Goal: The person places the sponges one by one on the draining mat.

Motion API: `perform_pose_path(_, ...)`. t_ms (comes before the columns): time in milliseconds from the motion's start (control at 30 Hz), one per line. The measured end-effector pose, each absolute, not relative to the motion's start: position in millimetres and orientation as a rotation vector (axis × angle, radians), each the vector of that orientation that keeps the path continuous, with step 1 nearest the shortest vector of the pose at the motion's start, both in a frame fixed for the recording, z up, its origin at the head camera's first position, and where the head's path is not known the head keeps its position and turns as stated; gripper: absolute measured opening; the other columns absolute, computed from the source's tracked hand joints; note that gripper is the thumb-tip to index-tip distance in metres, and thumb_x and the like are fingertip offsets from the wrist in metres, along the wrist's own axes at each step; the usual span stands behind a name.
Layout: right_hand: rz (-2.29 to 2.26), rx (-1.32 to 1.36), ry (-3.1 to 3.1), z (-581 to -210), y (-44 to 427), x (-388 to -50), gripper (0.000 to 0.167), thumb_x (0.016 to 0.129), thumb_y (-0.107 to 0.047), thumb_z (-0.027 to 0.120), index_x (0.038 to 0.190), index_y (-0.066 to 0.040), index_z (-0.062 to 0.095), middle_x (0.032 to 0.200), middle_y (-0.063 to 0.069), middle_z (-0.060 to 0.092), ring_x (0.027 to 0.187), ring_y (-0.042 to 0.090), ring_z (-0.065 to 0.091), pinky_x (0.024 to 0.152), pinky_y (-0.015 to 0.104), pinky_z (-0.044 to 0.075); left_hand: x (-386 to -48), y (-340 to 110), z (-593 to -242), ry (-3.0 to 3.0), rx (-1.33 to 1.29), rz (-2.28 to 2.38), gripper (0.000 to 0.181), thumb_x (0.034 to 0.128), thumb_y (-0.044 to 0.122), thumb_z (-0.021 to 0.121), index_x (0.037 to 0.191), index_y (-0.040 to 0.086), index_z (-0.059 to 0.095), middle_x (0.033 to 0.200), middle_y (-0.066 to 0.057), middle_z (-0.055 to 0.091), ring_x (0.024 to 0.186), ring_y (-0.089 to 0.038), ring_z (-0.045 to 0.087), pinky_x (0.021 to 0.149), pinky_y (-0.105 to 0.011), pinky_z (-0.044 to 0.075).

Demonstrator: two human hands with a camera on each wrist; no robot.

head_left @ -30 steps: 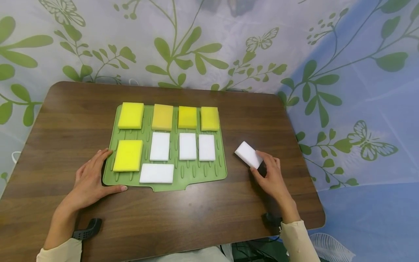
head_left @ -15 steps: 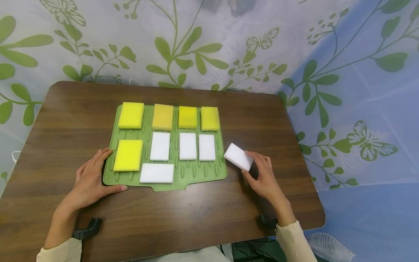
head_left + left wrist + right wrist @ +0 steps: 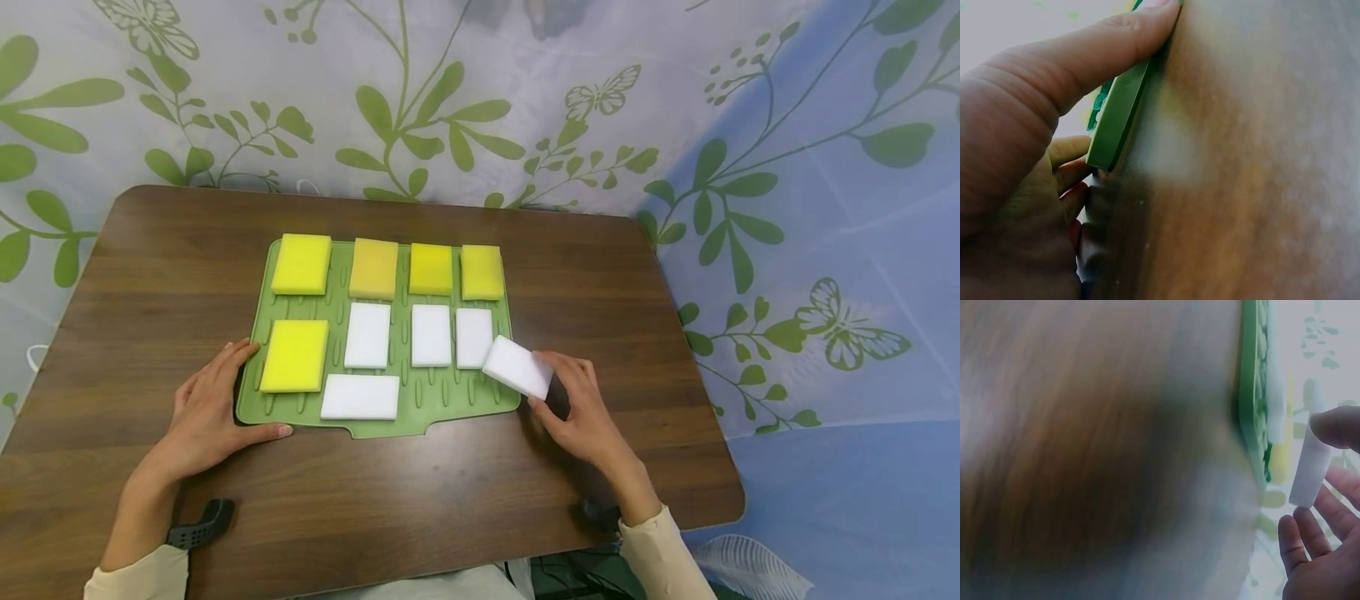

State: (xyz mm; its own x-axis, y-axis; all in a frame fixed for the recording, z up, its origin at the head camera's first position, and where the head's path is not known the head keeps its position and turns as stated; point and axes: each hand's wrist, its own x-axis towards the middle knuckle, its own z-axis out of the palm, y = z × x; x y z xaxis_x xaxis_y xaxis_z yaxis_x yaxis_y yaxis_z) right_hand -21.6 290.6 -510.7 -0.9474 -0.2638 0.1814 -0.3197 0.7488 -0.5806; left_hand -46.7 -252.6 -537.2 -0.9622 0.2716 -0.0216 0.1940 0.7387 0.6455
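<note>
My right hand (image 3: 582,408) pinches a white sponge block (image 3: 517,367) between thumb and fingers. That block is tilted over the right edge of the green draining mat (image 3: 450,396), partly in front of a white block (image 3: 473,337) lying there. The right wrist view shows the pinched block edge-on, raised above the tabletop. My left hand (image 3: 206,414) rests at the mat's near left corner, fingers along the left side and thumb along the front edge. Its thumb (image 3: 1104,53) touches the mat's rim in the left wrist view. Beside this hand lies a yellow sponge (image 3: 294,357) on the mat.
Several yellow sponges, one at the back left (image 3: 302,265), line the mat's far side. White blocks lie in front of them, including a sideways one (image 3: 360,397) near the front edge. Brown wooden tabletop (image 3: 480,492) surrounds the mat; a leaf-patterned curtain (image 3: 315,100) hangs behind.
My right hand has carried the white sponge block leftward from the bare tabletop to over the mat's right edge. The left hand and the other sponges stay where they were.
</note>
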Motion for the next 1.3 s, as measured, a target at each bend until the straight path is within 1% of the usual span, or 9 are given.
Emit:
perform_pose_path(167,0.976,0.555,-2.853,-506.4,278.6,-20.5,0.070,0.093,-0.018,0.083,0.156,-0.019,0.053,0.156,0.007,0.059,0.130,0.026,0.047,0.103,0.047,0.041,-46.8,-253.9,-538.3,2.828,0.379,1.025,0.133,0.0701,0.044,0.101,0.171,0.008,0.021,0.174,-0.028,0.023,0.166,-0.050,0.012,0.107,-0.080,0.015)
perform_pose_path(333,0.983,0.637,-2.858,-504.6,265.8,-20.9,0.070,0.094,-0.018,0.082,0.157,-0.020,0.052,0.156,0.006,0.058,0.130,0.025,0.046,0.103,0.049,0.042,-46.8,-254.7,-538.6,2.834,0.375,1.013,0.133,0.0699,0.045,0.101,0.171,0.008,0.021,0.174,-0.028,0.024,0.166,-0.050,0.013,0.107,-0.079,0.016)
perform_pose_path(533,0.998,0.727,-2.904,-504.7,250.1,-22.3,0.070,0.097,-0.021,0.080,0.159,-0.023,0.049,0.160,0.002,0.056,0.133,0.023,0.045,0.107,0.050,0.047,-46.6,-254.4,-537.4,2.836,0.373,1.012,0.133,0.0700,0.045,0.101,0.170,0.008,0.022,0.174,-0.028,0.024,0.166,-0.050,0.013,0.107,-0.079,0.016)
perform_pose_path(800,0.961,0.874,-2.885,-508.8,230.9,-25.9,0.067,0.099,-0.022,0.077,0.159,-0.019,0.049,0.160,0.002,0.056,0.134,0.023,0.047,0.108,0.049,0.047,-46.0,-253.3,-536.7,2.825,0.376,1.029,0.132,0.0705,0.045,0.100,0.170,0.008,0.022,0.174,-0.028,0.024,0.166,-0.050,0.013,0.107,-0.079,0.016)
perform_pose_path(900,0.914,0.918,-2.895,-511.4,224.3,-26.6,0.066,0.100,-0.023,0.076,0.159,-0.019,0.048,0.160,0.001,0.055,0.134,0.022,0.047,0.109,0.047,0.048,-45.5,-252.8,-538.3,2.827,0.383,1.033,0.131,0.0706,0.045,0.100,0.170,0.008,0.023,0.174,-0.028,0.025,0.166,-0.050,0.014,0.107,-0.078,0.016)
perform_pose_path(1133,0.810,1.025,-2.864,-514.1,215.8,-30.7,0.062,0.101,-0.024,0.073,0.158,-0.017,0.050,0.159,0.005,0.056,0.136,0.024,0.049,0.111,0.047,0.048,-45.4,-253.3,-541.4,2.829,0.390,1.050,0.132,0.0696,0.043,0.101,0.170,0.008,0.023,0.174,-0.028,0.025,0.166,-0.050,0.014,0.106,-0.079,0.015)
perform_pose_path(1300,0.739,1.063,-2.849,-514.4,213.7,-34.5,0.061,0.101,-0.023,0.073,0.157,-0.016,0.052,0.156,0.007,0.057,0.134,0.024,0.051,0.111,0.046,0.048,-45.9,-253.7,-541.3,2.836,0.396,1.050,0.132,0.0693,0.044,0.101,0.170,0.008,0.023,0.173,-0.028,0.026,0.166,-0.051,0.014,0.107,-0.079,0.016)
